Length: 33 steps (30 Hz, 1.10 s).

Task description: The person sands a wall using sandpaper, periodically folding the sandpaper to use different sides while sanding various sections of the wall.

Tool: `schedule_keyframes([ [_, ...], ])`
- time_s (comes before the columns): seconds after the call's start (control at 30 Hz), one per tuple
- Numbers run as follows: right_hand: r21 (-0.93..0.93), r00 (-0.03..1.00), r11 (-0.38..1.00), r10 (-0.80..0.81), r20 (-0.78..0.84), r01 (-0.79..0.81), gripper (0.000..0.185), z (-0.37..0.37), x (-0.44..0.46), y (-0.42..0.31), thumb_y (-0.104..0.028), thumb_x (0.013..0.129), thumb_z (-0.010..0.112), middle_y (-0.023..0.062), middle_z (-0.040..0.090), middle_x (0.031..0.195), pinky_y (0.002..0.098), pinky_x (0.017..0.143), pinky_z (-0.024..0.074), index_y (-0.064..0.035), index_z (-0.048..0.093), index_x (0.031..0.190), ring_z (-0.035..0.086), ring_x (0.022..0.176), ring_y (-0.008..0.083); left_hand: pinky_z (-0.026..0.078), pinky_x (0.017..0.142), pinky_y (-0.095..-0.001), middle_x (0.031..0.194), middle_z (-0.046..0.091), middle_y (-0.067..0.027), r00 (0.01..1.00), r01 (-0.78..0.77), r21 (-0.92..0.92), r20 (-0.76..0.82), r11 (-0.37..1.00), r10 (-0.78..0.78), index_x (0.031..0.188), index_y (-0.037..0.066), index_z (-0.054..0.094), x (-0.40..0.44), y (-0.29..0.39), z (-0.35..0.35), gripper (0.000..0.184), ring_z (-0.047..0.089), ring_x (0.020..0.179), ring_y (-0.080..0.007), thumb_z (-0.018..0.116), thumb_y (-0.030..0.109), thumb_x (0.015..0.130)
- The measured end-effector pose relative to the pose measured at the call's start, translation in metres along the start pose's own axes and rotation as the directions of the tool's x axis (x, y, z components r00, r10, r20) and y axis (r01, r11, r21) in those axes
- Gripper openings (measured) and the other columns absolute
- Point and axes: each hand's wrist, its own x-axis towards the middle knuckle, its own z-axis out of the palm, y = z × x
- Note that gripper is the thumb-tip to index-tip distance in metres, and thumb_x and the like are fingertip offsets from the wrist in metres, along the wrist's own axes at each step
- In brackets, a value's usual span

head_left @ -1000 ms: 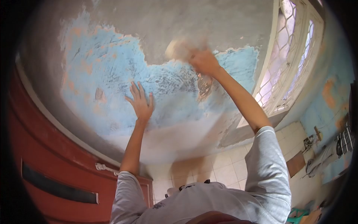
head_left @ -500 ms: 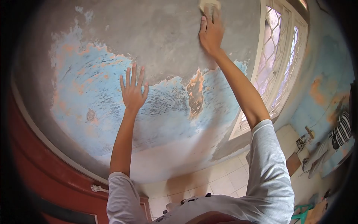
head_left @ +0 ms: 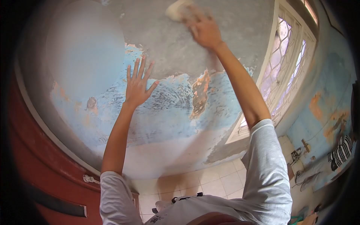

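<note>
My right hand (head_left: 204,30), blurred by motion, holds a pale, flat pad or block (head_left: 178,10) against the grey upper part of the wall (head_left: 161,41). Lower and to the left, my left hand (head_left: 138,84) lies on the wall with its fingers spread, at the edge between the grey coat and the blue, scuffed paint (head_left: 165,112). An orange and brown bare patch (head_left: 200,93) shows in the blue paint below my right hand. A hazy round blur covers the upper left of the wall.
A barred window (head_left: 279,60) is on the right. At the lower left is a red door (head_left: 48,157) with a light handle (head_left: 90,179). Floor tiles (head_left: 221,183) show below the wall. Striped cloth (head_left: 341,152) and clutter are at the far right.
My right hand has swung up from the blue paint's edge to the grey area, then left with the pad. My left hand has moved up the wall since the earliest frame. The hazy blur is new.
</note>
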Motion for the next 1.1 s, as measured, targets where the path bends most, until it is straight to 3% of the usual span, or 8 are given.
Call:
schedule_keyframes([
  [0.07, 0.083, 0.643, 0.747, 0.618, -0.452, -0.66, 0.044, 0.003, 0.017, -0.005, -0.034, 0.111, 0.042, 0.0122, 0.04, 0.166, 0.0639, 0.126, 0.0196, -0.0238, 0.057, 0.151, 0.039, 0.152, 0.0303, 0.014, 0.126, -0.0626, 0.175, 0.02, -0.0164, 0.999, 0.019, -0.109, -0.024, 0.994, -0.021, 0.165, 0.021, 0.038, -0.008, -0.008, -0.008, 0.066, 0.023, 0.158, -0.0423, 0.054, 0.045, 0.106],
  [0.3, -0.068, 0.992, 0.99, 0.12, -0.042, -0.123, 0.047, 0.01, 0.049, -0.012, -0.036, 0.111, 0.041, 0.0117, 0.04, 0.166, 0.0685, 0.124, 0.0172, -0.0193, 0.056, 0.152, 0.037, 0.152, 0.0334, 0.012, 0.125, -0.0675, 0.173, 0.018, -0.0244, 0.98, 0.172, -0.055, -0.093, 0.984, -0.177, 0.166, 0.014, 0.035, -0.046, -0.07, -0.062, 0.067, 0.021, 0.158, -0.0473, 0.055, 0.038, 0.107],
  [0.37, 0.188, 0.512, 0.667, 0.695, -0.505, -0.721, 0.045, 0.015, 0.079, -0.032, -0.036, 0.111, 0.041, 0.0068, 0.041, 0.166, 0.0732, 0.122, 0.0159, -0.0242, 0.057, 0.151, 0.035, 0.153, 0.0349, 0.011, 0.124, -0.0682, 0.173, 0.017, -0.0247, 0.97, 0.216, -0.011, -0.116, 0.976, -0.216, 0.166, 0.014, 0.033, -0.058, -0.097, -0.069, 0.068, 0.02, 0.158, -0.0474, 0.055, 0.038, 0.106],
  [0.6, 0.039, 0.924, 0.932, 0.362, -0.124, -0.36, 0.042, 0.051, 0.115, -0.079, -0.034, 0.111, 0.042, 0.0017, 0.04, 0.167, 0.0762, 0.12, 0.0147, -0.03, 0.06, 0.148, 0.029, 0.156, 0.0368, 0.006, 0.124, -0.0697, 0.174, 0.012, -0.0241, 0.967, 0.252, 0.088, -0.048, 0.964, -0.249, 0.168, 0.014, 0.028, -0.102, -0.178, -0.101, 0.072, 0.013, 0.16, -0.0446, 0.055, 0.038, 0.106],
  [0.7, 0.231, 0.441, 0.633, 0.714, -0.544, -0.739, 0.039, 0.065, 0.154, -0.108, -0.034, 0.11, 0.044, -0.0001, 0.039, 0.167, 0.0771, 0.121, 0.0118, -0.0314, 0.063, 0.144, 0.033, 0.156, 0.0299, 0.007, 0.125, -0.0683, 0.175, 0.011, -0.0235, 0.957, 0.289, 0.084, -0.039, 0.954, -0.287, 0.168, 0.014, 0.027, -0.116, -0.205, -0.112, 0.072, 0.012, 0.161, -0.0437, 0.055, 0.041, 0.107],
  [0.83, -0.133, 0.997, 0.988, 0.08, -0.006, -0.08, 0.048, 0.064, 0.177, -0.123, -0.034, 0.11, 0.045, 0.0069, 0.036, 0.169, 0.0768, 0.12, 0.0133, -0.0275, 0.05, 0.158, 0.036, 0.154, 0.0298, 0.008, 0.126, -0.0657, 0.175, 0.012, -0.0209, 0.979, 0.166, 0.176, 0.086, 0.97, -0.183, 0.168, 0.017, 0.028, -0.138, -0.254, -0.107, 0.072, 0.012, 0.161, -0.0424, 0.052, 0.048, 0.108],
  [0.93, 0.324, 0.43, 0.625, 0.75, -0.503, -0.711, 0.041, 0.073, 0.21, -0.12, -0.034, 0.109, 0.048, 0.0078, 0.038, 0.169, 0.0752, 0.119, 0.018, -0.0285, 0.062, 0.147, 0.034, 0.156, 0.0305, 0.01, 0.127, -0.0633, 0.176, 0.012, -0.0177, 0.983, 0.123, 0.179, 0.115, 0.976, -0.144, 0.168, 0.019, 0.031, -0.144, -0.264, -0.104, 0.072, 0.013, 0.161, -0.0405, 0.049, 0.055, 0.107],
  [1.1, -0.246, 0.967, 0.935, 0.238, -0.095, -0.254, 0.044, 0.077, 0.223, -0.14, -0.033, 0.111, 0.043, 0.0131, 0.039, 0.167, 0.0752, 0.118, 0.0194, -0.0222, 0.059, 0.15, 0.035, 0.154, 0.0348, 0.012, 0.129, -0.0593, 0.176, 0.016, -0.0097, 0.995, 0.076, 0.087, 0.058, 0.993, -0.081, 0.167, 0.029, 0.033, -0.151, -0.269, -0.107, 0.071, 0.013, 0.162, -0.0341, 0.049, 0.06, 0.106],
])
